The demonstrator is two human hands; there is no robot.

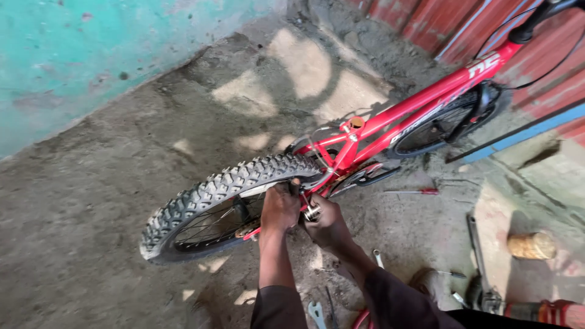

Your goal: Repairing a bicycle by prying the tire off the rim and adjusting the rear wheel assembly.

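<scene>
**Two hands working at the rear wheel of a red bicycle**

The rear wheel with knobby black rubber tyre [213,204] is standing on the dirt floor [91,244], still seated in the red metal bicycle frame [414,106]. The left hand [279,208] is gripping the tyre's upper edge; the right hand [326,222] is closing around a small metal part beside the hub, possibly a nut or tool, though the fingers are hiding it. Bracing the wheel firmly while turning squarely should be keeping the fitting from slipping. A red-handled screwdriver [414,191] and a steel spanner [316,312] are lying nearby; a turquoise painted wall [73,55] is rising behind.
</scene>
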